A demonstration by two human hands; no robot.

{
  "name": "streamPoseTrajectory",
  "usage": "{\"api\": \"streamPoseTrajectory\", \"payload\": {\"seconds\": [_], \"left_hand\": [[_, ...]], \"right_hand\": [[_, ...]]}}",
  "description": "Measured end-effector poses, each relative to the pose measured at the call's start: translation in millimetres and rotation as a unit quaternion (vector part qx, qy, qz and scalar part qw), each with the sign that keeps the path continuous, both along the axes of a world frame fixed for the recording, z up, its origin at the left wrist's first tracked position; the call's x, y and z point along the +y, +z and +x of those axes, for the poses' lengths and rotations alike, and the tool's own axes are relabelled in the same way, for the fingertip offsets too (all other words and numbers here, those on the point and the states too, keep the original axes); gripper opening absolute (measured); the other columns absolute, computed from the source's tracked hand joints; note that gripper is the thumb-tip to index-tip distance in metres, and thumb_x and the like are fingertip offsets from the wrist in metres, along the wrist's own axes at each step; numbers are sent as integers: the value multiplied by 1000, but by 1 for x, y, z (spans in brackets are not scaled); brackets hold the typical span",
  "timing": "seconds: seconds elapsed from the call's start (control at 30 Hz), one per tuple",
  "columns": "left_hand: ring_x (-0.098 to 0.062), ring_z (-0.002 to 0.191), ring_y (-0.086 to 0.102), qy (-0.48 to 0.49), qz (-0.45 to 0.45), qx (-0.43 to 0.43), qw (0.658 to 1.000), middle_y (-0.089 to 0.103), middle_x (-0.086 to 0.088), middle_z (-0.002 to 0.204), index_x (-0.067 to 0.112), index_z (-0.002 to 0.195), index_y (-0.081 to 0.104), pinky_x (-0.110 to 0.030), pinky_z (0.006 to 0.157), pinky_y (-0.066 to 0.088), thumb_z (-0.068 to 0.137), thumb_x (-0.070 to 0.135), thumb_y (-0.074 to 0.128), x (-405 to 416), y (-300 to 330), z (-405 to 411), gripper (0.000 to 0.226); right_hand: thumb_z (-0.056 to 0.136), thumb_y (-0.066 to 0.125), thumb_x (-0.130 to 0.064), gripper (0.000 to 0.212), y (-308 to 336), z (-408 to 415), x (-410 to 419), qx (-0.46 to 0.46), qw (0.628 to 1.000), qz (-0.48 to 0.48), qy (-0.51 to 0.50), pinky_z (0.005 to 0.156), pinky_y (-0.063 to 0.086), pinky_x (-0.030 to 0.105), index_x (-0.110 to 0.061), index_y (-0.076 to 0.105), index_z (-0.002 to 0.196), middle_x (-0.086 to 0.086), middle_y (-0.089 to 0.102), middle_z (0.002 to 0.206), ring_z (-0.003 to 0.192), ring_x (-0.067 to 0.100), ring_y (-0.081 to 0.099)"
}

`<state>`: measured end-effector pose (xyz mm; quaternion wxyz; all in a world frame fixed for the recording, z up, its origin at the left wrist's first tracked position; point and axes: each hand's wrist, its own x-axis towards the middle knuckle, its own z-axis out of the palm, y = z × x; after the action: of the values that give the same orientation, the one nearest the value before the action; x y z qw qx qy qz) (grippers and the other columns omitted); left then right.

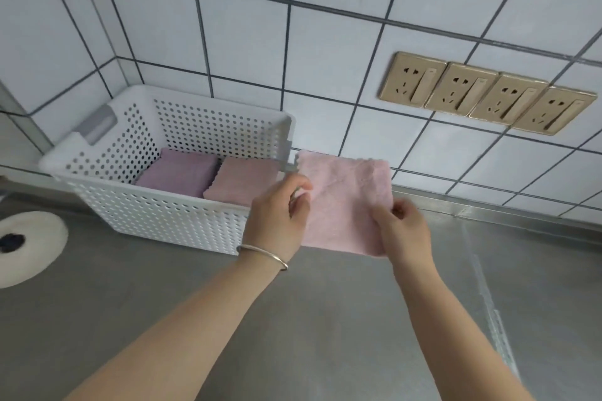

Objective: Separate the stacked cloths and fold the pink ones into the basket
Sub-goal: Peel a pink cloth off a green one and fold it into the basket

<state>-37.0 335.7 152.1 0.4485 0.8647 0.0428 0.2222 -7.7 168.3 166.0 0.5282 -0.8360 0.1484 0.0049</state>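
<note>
Item in hand: one pink cloth (345, 202), held spread in the air above the bench (325, 319), just right of the white basket (182, 221); the left hand (277, 215) pinches its left edge with curled fingers and the right hand (404, 231) pinches its lower right corner, apparently to keep it flat for folding. Already stored: a purple folded cloth (182, 172) and a pink folded cloth (241, 182), side by side on the basket floor. Also present: four wall sockets (485, 94) and a pale round object (26, 244) at the bench's left edge.

grey steel counter (325, 319) bears a white perforated basket (156, 215) and, at left, perhaps a paper roll (29, 244).
</note>
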Motion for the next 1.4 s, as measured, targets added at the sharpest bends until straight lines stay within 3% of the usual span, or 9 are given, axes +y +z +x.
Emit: {"api": "streamPoseTrajectory", "payload": {"seconds": [0.2, 0.3, 0.43, 0.6, 0.77, 1.03, 1.17, 1.27, 1.4], "left_hand": [[-5, 61, 45, -9, 64, -11, 998, 54, 5, 76, 22, 94, 64, -22, 64, 35, 86, 10, 56, 97, 44, 33, 17], [-9, 63, 46, -24, 77, 56, 995, 52, 7, 78, 25, 95, 62, -23, 64, 34, 89, 15, 54, 147, 47, 59, 14], [-15, 64, 48, -54, 86, 156, 983, 49, 8, 68, 33, 83, 57, -25, 65, 39, 87, 19, 58, 199, 24, 104, 14], [-13, 64, 46, -141, 140, 273, 941, 44, 7, 71, 26, 97, 57, -22, 53, 35, 88, 19, 57, 231, -23, 138, 12], [-14, 75, 49, -207, 162, 332, 906, 44, 10, 73, 22, 105, 57, -22, 66, 36, 85, 17, 62, 236, -63, 161, 22], [-21, 94, 51, -242, 217, 357, 876, 48, -2, 100, 21, 116, 52, -22, 79, 39, 85, 21, 60, 229, -96, 175, 32], [-25, 122, 33, -226, 349, 294, 861, 34, -5, 129, 29, 124, 46, -37, 99, 38, 81, 45, 55, 225, -91, 172, 47], [-23, 143, 3, -303, 446, 272, 797, 5, -3, 155, 29, 144, 22, -46, 114, 18, 81, 57, 48, 220, -97, 170, 73], [-22, 140, -27, -348, 496, 321, 728, -25, -3, 154, 28, 147, -9, -53, 115, -6, 87, 61, 34, 218, -123, 173, 82]], "right_hand": [[82, 60, -23, 18, 40, 21, 88, -50, 999, 12, 15, 42, 38, 9, -18, 48, 94, -9, 55, 79, 67, 4, 51], [83, 54, -17, 16, 41, 40, 133, -63, 996, -58, 39, 52, 40, 23, -15, 42, 94, -9, 48, 75, 65, 5, 46], [87, 43, -11, 24, 22, 78, 187, -14, 982, -170, 78, 62, 38, 31, -6, 45, 110, 1, 47, 77, 76, 26, 49], [92, 38, -2, 39, -20, 113, 230, 115, 898, -388, 172, 89, 45, 37, -1, 39, 132, 14, 53, 126, 118, 31, 53], [93, 39, 1, 43, -56, 135, 242, 197, 802, -514, 233, 89, 50, 39, 0, 38, 135, 13, 39, 138, 124, 32, 47], [93, 34, 1, 52, -85, 150, 244, 270, 833, -452, 172, 87, 45, 39, -10, 25, 143, 14, 48, 134, 121, 33, 48], [92, 37, 1, 43, -73, 148, 253, 166, 813, -523, 195, 76, 46, 36, -2, 34, 135, 13, 42, 133, 120, 30, 48], [94, 41, -7, 45, -76, 144, 256, 171, 793, -527, 254, 92, 43, 36, -3, 32, 137, 15, 27, 140, 131, 30, 31], [97, 35, -11, 53, -93, 144, 253, 235, 783, -501, 283, 105, 32, 39, 1, 15, 146, 21, 16, 150, 135, 34, 27]]}}
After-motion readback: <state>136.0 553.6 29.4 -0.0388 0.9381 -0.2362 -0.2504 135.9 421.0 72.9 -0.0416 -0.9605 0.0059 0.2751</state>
